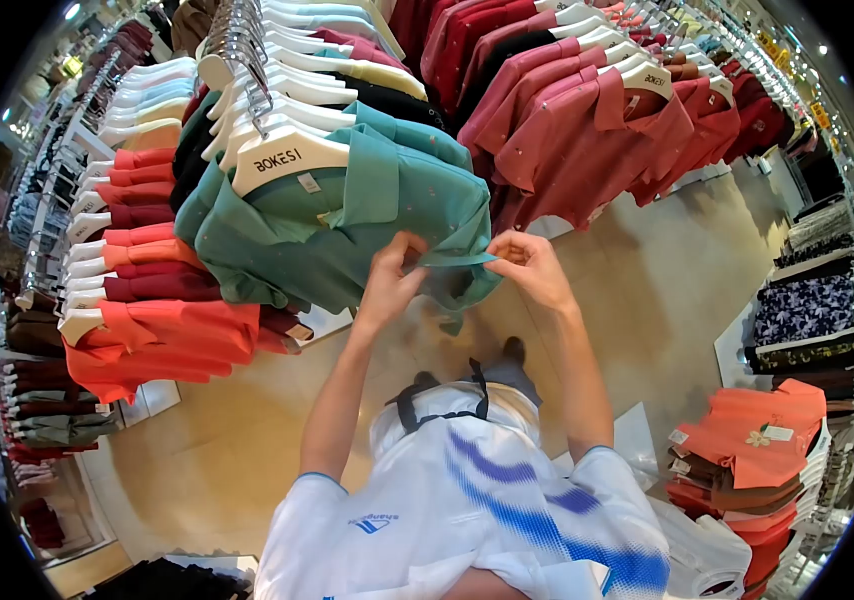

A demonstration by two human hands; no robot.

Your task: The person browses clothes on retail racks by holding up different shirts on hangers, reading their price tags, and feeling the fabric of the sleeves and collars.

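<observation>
A green collared shirt (287, 240) hangs at the front of the rack on a white hanger (285, 158) marked BOKESI. Part of its fabric is stretched out toward me between both hands. My left hand (395, 277) pinches this cloth at the shirt's lower right. My right hand (530, 265) pinches the tip of the same fabric, a short way to the right. Fingers on both hands are closed on the cloth. Below them, a loose green fold dangles. Behind the front shirt hangs another green one, partly hidden.
Pink-red shirts (607, 130) hang to the right on another rail. Orange and red shirts (177, 340) hang at left. Folded printed fabrics (807, 308) lie on shelves at right, above a coral top (762, 425). Tan floor (637, 290) shows between the racks.
</observation>
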